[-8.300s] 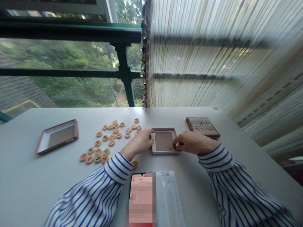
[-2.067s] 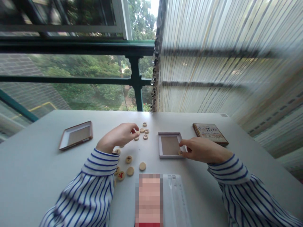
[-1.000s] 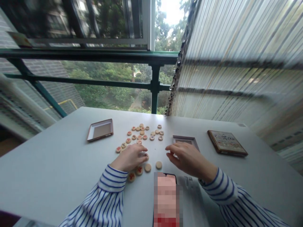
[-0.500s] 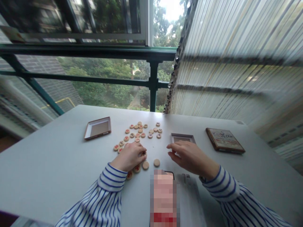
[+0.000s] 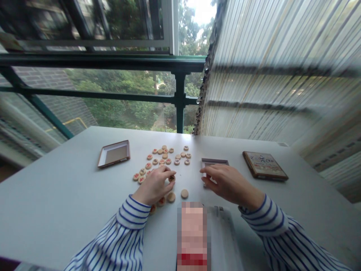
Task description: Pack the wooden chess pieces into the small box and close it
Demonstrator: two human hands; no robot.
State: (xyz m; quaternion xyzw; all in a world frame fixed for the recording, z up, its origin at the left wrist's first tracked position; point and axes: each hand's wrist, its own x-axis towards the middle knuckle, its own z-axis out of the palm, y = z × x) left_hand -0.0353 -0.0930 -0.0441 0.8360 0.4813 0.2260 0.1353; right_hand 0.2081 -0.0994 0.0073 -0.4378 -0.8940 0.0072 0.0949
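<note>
Several round wooden chess pieces (image 5: 166, 155) with red or black characters lie scattered on the white table (image 5: 62, 203). My left hand (image 5: 154, 185) is curled over the nearest pieces and pinches one black-marked piece (image 5: 172, 178) at its fingertips. Two blank-faced pieces (image 5: 184, 194) lie just right of it. My right hand (image 5: 225, 183) hovers over the near part of a small shallow box tray (image 5: 214, 162), fingers loosely spread and holding nothing. Both arms wear blue-striped white sleeves.
A second shallow tray (image 5: 114, 153) lies at the far left. A box lid with printed artwork (image 5: 265, 165) sits at the right. A phone (image 5: 191, 237) and a white case (image 5: 225, 241) lie at the near edge. A window railing and a slatted blind stand behind the table.
My right hand left the tray's corner and now floats above its near part with nothing in it. My left hand moved from the far pieces to the near ones and pinched one. The camera swung left.
</note>
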